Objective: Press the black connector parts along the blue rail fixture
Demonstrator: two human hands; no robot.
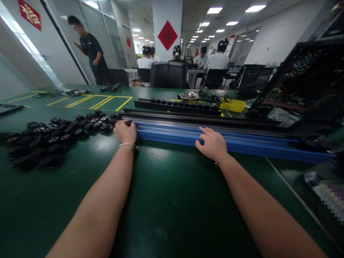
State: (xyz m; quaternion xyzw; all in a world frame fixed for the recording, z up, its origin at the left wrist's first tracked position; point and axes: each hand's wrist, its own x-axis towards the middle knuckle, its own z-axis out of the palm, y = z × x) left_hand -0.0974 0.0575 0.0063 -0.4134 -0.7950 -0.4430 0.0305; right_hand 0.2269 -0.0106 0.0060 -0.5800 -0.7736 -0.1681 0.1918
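Note:
Across the green table lies a long blue rail [172,134], with dark grooves along its top. My left hand [125,132] is closed at the rail's left end, around a small black part [128,123] that shows between thumb and fingers; most of that part is hidden. Farther right, my right hand [212,142] rests on the rail's near edge, its fingers apart and holding nothing. Just behind the blue rail runs a long black rail [204,120]. To the left of my left hand spreads a loose pile of black plastic parts [61,134].
Farther back, another black strip [161,104] carries a row of small black parts. A metal bowl [188,95] and a yellow tray [233,105] stand behind it. A dark perforated frame [287,79] rises at right. Several people sit beyond; one person [91,50] stands at left.

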